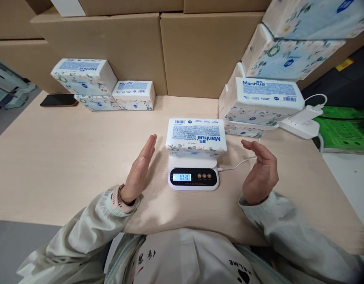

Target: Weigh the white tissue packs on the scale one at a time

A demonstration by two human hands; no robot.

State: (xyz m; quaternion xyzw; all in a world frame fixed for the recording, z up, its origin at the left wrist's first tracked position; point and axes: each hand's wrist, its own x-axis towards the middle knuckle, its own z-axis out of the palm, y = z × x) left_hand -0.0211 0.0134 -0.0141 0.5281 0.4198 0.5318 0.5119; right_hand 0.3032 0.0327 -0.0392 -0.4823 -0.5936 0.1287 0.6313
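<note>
A Manhua tissue pack lies on the white digital kitchen scale, its lettering upside down from my side. The lit display reads about 103.0. My left hand is held up to the left of the pack, fingers stretched out, palm facing it, touching nothing. On the other side my right hand is raised with fingers slightly curved and holds nothing. There is a gap between each hand and the pack. A pale strap circles my left wrist.
More tissue packs are stacked at the back left beside a dark phone. A taller tissue stack rises at the right. A white power strip and green crate lie beyond it. Cardboard boxes wall the back.
</note>
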